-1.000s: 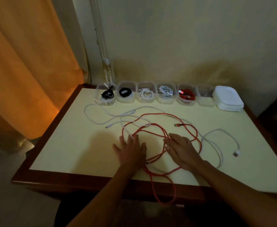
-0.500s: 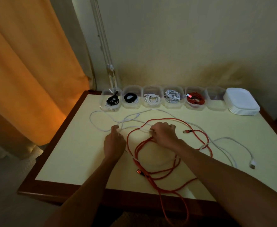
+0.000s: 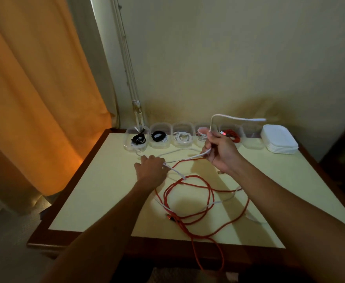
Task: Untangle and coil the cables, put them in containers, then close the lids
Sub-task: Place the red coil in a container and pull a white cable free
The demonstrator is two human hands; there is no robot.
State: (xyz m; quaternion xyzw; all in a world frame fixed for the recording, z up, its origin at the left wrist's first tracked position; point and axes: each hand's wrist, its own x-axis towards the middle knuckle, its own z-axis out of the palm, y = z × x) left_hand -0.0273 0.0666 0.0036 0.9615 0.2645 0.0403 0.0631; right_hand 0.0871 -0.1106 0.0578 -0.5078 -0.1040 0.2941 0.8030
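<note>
A row of containers (image 3: 159, 137) is set along the far edge of the table (image 3: 98, 193), with a stack of lids (image 3: 279, 139) at its right end. Tangled cables (image 3: 190, 201) are spread nearer, partly hung over the near edge.

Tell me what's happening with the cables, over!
Right hand grips white cable, lifted. Left hand pins the same cable on the table. Orange cable tangled with it.
</note>
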